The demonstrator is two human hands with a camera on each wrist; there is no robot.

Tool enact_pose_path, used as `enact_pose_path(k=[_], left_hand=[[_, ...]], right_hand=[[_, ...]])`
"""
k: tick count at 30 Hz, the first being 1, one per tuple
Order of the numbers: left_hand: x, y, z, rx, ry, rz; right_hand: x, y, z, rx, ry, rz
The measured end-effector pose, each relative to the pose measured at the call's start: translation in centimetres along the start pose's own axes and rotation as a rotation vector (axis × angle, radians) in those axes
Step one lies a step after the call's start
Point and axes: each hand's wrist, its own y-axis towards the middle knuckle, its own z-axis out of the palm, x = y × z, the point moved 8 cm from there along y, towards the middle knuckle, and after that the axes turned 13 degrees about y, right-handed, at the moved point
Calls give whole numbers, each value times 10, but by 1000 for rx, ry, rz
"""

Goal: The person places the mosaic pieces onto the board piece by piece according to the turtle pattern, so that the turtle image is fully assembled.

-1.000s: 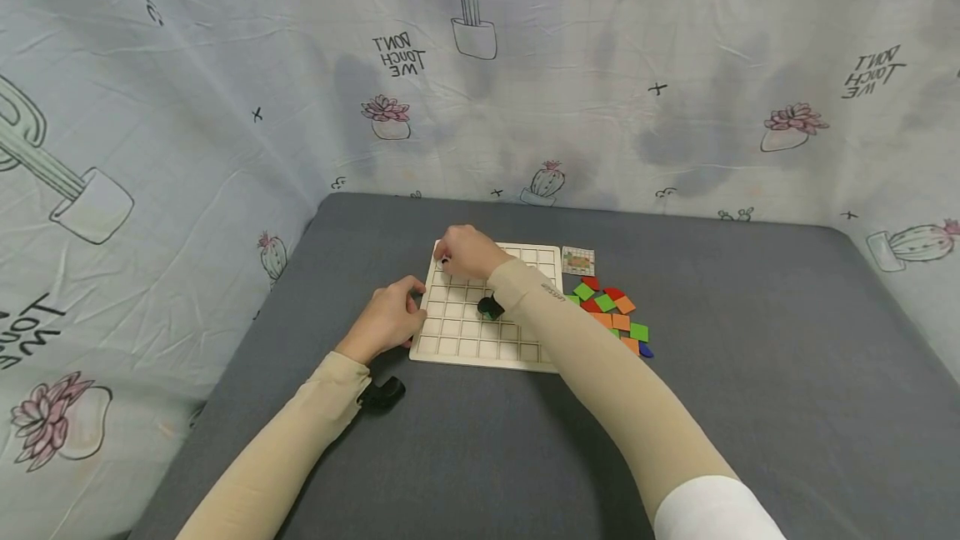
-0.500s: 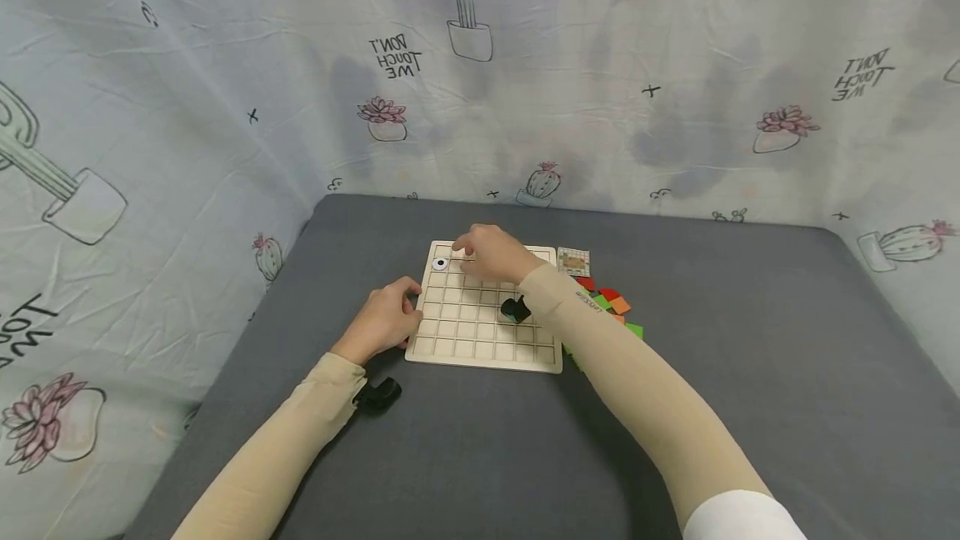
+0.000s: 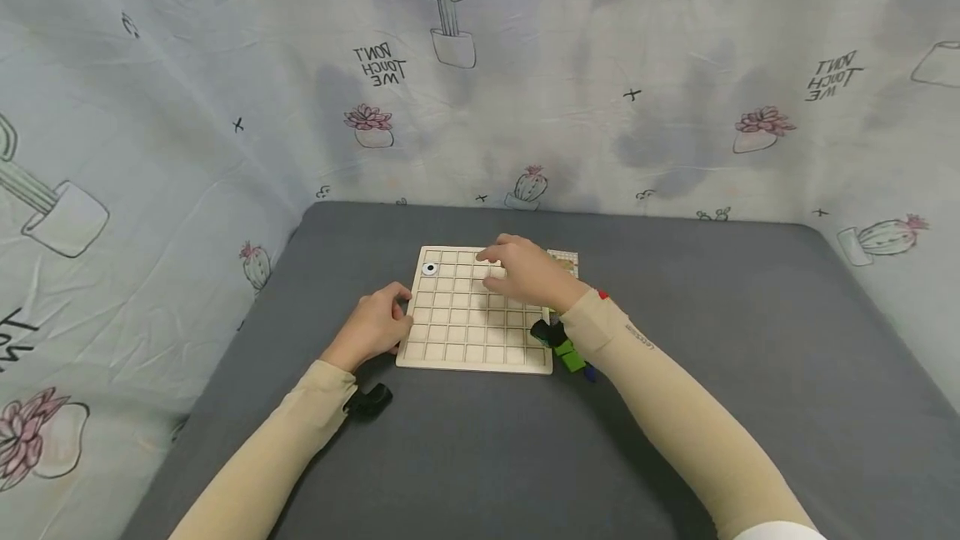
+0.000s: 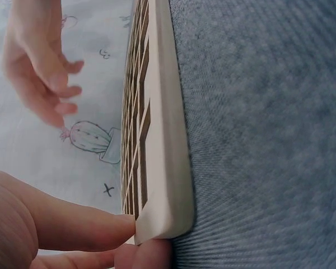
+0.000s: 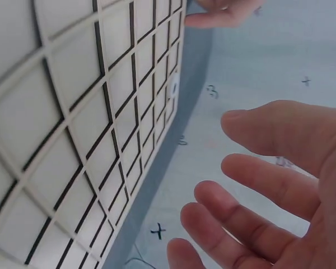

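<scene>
Across the middle of the grey counter (image 3: 465, 448), seen from the head, lies the gridded board (image 3: 457, 319). The white disc (image 3: 430, 269) with a black centre sits in its leftmost column, and the right hand (image 3: 528, 272) has just drawn away rightward from it, so that piece looks placed. Coloured tiles (image 3: 570, 357) lie beyond the board's right edge, partly hidden by the arm.

From the left wrist, the left hand (image 4: 73, 224) pinches the board near a corner, apparently steadying it.

From the right wrist, the right hand's fingers are parted, slightly bent, with nothing in them.
</scene>
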Motion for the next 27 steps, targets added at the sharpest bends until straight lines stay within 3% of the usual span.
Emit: enact_pose_path(k=[5, 11, 27], left_hand=[[3, -1, 1, -4, 9, 1], [6, -2, 1, -5, 12, -5], [-1, 0, -1, -12, 19, 29]], right_hand=[[0, -26, -7, -52, -14, -25], [-11, -52, -18, -120, -20, 32], [-46, -88, -48, -204, 31, 126]])
